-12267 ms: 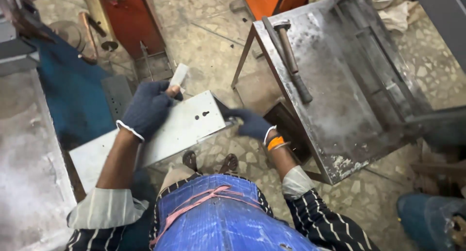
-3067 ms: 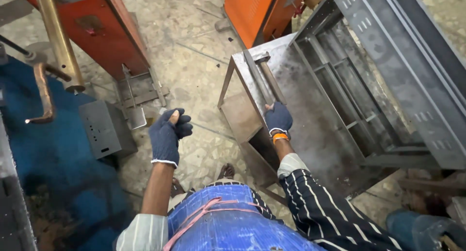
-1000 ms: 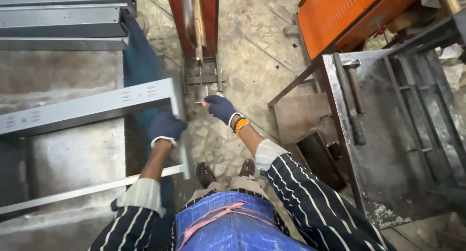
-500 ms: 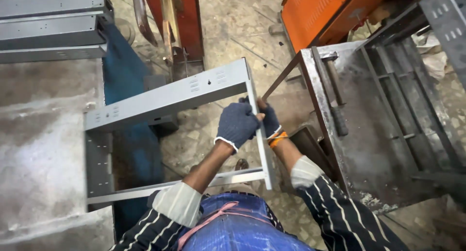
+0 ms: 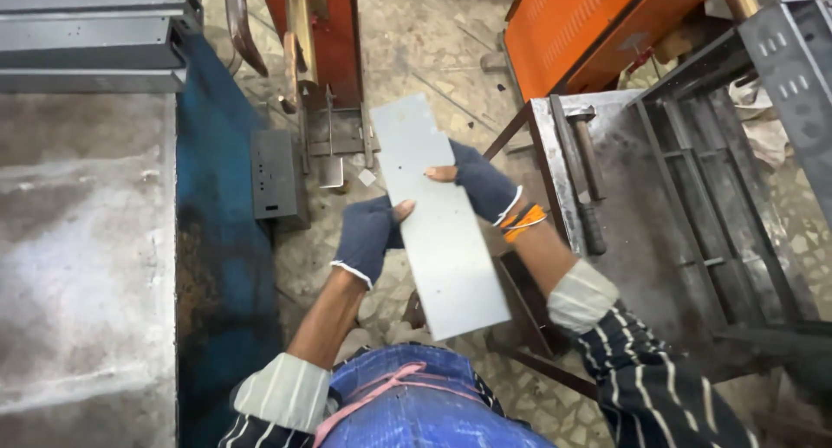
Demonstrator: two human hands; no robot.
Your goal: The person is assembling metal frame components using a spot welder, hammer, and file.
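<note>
A long pale grey sheet-metal piece [image 5: 438, 223] is held up over my lap, its flat face toward me and its far end pointing at the red machine. My left hand [image 5: 368, 233], in a dark blue glove, grips its left edge with the thumb on the face. My right hand [image 5: 481, 181], also gloved, with an orange band at the wrist, holds the right edge a little higher up.
A steel work table [image 5: 659, 214] stands at right with a hammer [image 5: 588, 184] on it and a rack of metal frames [image 5: 737, 162]. A red machine [image 5: 321, 58] and orange cabinet [image 5: 598, 32] stand ahead. Grey channel pieces [image 5: 87, 32] are stacked top left on a bench [image 5: 78, 266].
The metal piece has been swung from lying across the view to pointing away from me, its flat face now showing. Both hands have shifted to its two long edges.
</note>
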